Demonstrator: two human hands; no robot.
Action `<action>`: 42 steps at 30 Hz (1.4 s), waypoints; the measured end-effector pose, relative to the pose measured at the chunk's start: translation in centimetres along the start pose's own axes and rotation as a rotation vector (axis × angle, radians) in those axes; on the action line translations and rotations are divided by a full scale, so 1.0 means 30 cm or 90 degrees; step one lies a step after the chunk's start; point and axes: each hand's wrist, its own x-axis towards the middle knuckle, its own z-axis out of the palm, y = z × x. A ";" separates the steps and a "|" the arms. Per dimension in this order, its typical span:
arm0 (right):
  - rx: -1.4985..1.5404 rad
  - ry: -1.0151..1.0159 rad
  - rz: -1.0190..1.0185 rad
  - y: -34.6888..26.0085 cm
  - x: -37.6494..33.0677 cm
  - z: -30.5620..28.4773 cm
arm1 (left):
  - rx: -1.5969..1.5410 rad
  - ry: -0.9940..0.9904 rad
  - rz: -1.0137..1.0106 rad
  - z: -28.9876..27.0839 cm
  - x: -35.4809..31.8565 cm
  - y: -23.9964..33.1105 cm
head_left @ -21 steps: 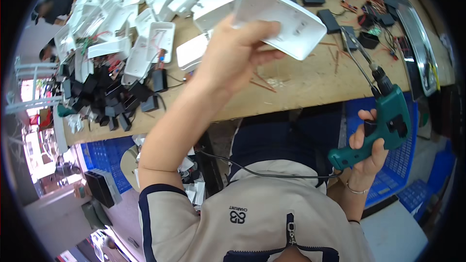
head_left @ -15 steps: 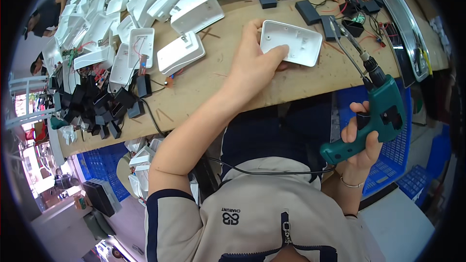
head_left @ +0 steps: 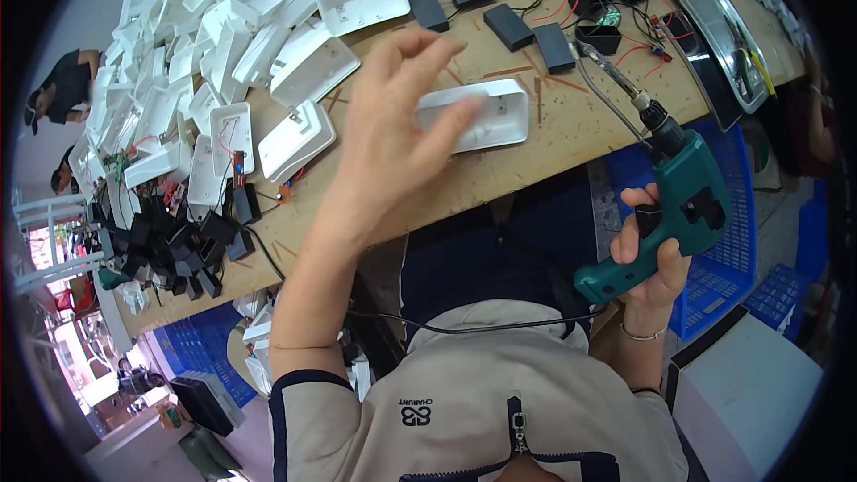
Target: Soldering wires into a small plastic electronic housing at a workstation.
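Note:
A white plastic housing [head_left: 511, 116], shallow with an open top, lies on the wooden workbench near its front edge. My left hand [head_left: 388, 138] is over its left side with fingers spread, thumb crossing in front of the housing; the thumb is smeared by motion, and whether it touches cannot be told. My right hand [head_left: 659, 281] grips a green soldering gun [head_left: 689, 177] by its handle, with fingers around the trigger side. The gun's metal tip and thin feed tube [head_left: 607, 94] point up and left, toward several black boxes on the bench.
White housings [head_left: 210, 45] are heaped at the left and back of the workbench [head_left: 357, 214]. Black boxes with wires [head_left: 165, 245] pile up at the front left; more black boxes [head_left: 509, 27] and red wires lie back right. A metal tray [head_left: 714, 27] stands far right, above a blue crate [head_left: 723, 241].
My left hand has let go of the white housing and moved left, its fingers opening. The housing now sits lower and left in view. My right hand still holds the soldering gun; the view has shifted slightly.

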 end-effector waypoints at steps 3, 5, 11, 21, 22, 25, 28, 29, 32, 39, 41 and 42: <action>0.015 0.003 -0.016 -0.015 -0.007 -0.013 | 0.109 -0.017 0.124 0.028 0.146 -0.039; 0.013 0.014 -0.025 -0.026 -0.015 -0.020 | 0.256 -0.063 0.310 0.068 0.256 -0.033; 0.022 0.046 -0.051 -0.051 -0.031 -0.064 | 0.307 -0.097 0.652 0.230 0.425 -0.097; 0.054 0.067 -0.058 -0.084 0.002 -0.121 | -0.115 -0.004 0.323 0.310 0.519 -0.072; 0.051 0.057 -0.062 -0.084 0.009 -0.116 | -0.195 -0.031 0.220 0.288 0.529 -0.051; 0.070 0.044 -0.065 -0.076 0.018 -0.091 | -0.380 0.170 0.154 0.224 0.564 -0.024; 0.096 0.021 -0.061 -0.063 0.020 -0.075 | -0.709 0.243 -0.098 0.104 0.550 0.025; 0.105 0.022 -0.054 -0.059 0.019 -0.068 | -0.641 0.317 -0.027 0.043 0.501 0.022; 0.098 0.014 -0.035 -0.046 0.025 -0.036 | -0.449 0.410 0.110 -0.129 0.365 -0.072; 0.157 -0.016 0.057 0.043 0.084 0.048 | 0.036 0.193 0.050 -0.212 0.020 -0.008; 0.145 0.000 0.081 0.079 0.105 0.066 | 0.044 0.064 -0.013 -0.154 -0.047 0.040; 0.128 0.003 0.091 0.088 0.119 0.083 | -0.009 0.027 -0.020 -0.123 -0.067 0.055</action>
